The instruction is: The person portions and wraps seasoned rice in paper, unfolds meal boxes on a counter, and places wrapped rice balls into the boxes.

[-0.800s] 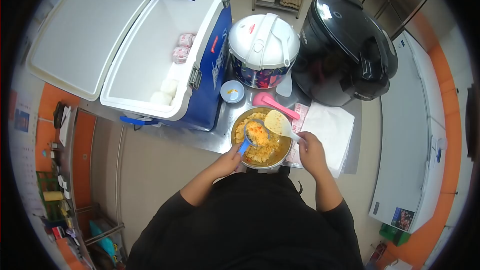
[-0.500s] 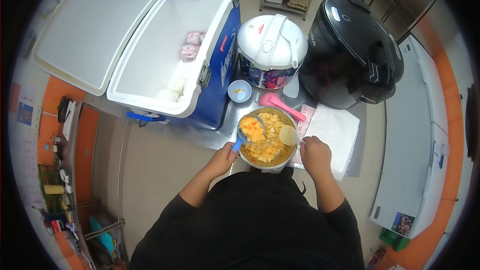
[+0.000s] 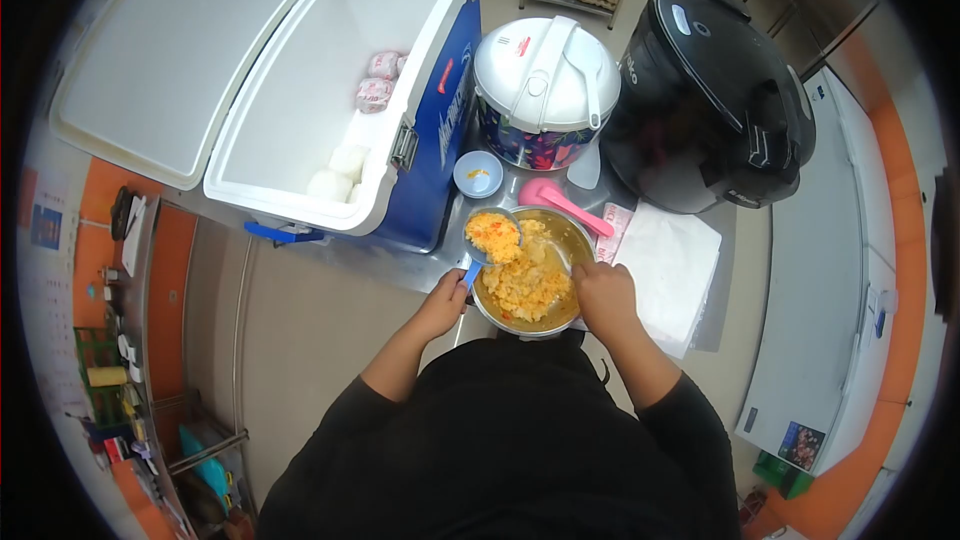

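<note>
My left hand [image 3: 440, 305] is closed around the blue handle of a scoop [image 3: 473, 274], which is heaped with orange-yellow rice. The scoop is over the left rim of a metal bowl [image 3: 578, 236] holding more of this rice [image 3: 525, 285]. At the bowl's right side, my right hand [image 3: 606, 298] grips a pale rice paddle [image 3: 564, 262]. Only a narrow part of the paddle shows, dipped into the bowl; the fingers cover its handle. A pink scoop [image 3: 566, 204] lies just behind the bowl, near a small blue bowl [image 3: 478, 175] with a few yellow bits in it.
An open blue-and-white cooler [image 3: 420, 165] stands at left, containing wrapped bundles [image 3: 375, 95] and white rounded items [image 3: 345, 162]. Behind the bowl are a patterned rice cooker [image 3: 535, 140] and a large black cooker [image 3: 700, 100]. White paper sheets [image 3: 672, 265] lie at right.
The filled scoop has moved slightly up and left over the bowl's edge. My right hand has shifted left and over the bowl, and the paddle has turned from face-on to nearly edge-on.
</note>
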Demonstrator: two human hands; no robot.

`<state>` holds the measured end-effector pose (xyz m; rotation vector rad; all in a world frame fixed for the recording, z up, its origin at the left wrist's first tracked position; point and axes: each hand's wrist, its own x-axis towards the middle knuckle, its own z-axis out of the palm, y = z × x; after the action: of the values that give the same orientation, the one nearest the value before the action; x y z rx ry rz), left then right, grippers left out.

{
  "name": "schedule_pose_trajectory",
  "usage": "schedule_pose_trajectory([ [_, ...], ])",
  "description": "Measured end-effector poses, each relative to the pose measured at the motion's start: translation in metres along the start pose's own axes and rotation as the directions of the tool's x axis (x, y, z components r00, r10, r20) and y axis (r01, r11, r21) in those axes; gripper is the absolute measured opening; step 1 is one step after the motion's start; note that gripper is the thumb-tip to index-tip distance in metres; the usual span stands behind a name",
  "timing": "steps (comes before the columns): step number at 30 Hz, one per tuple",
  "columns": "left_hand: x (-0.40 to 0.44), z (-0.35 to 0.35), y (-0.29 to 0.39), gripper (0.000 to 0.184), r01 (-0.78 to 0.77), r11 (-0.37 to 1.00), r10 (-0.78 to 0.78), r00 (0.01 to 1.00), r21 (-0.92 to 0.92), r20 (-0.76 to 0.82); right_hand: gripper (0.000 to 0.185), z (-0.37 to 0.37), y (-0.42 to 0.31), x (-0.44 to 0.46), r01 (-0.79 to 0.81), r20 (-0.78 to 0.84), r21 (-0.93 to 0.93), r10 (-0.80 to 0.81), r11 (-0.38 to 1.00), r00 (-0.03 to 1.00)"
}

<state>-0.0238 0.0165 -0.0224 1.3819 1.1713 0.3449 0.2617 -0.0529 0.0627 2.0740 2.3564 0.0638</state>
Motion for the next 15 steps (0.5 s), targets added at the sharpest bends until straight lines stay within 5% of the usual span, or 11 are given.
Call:
schedule_pose_trajectory([
  [5,0.009,0.001,-0.013,0.026,-0.119,0.993,0.119,0.993,-0.010,0.004,0.012,0.016,0.021,0.017,-0.177,0.045,-0.050,0.179,0.983,0.983],
  [9,0.009,0.002,-0.010,0.025,-0.116,0.992,0.116,0.993,-0.044,-0.011,0.019,0.045,0.032,0.044,-0.094,-0.187,0.116,0.115,0.989,0.976],
  [15,0.011,0.009,-0.012,0.024,-0.100,0.988,0.097,0.995,-0.121,-0.026,0.021,0.071,0.033,0.051,0.025,0.046,0.384,-0.046,0.923,0.998],
])
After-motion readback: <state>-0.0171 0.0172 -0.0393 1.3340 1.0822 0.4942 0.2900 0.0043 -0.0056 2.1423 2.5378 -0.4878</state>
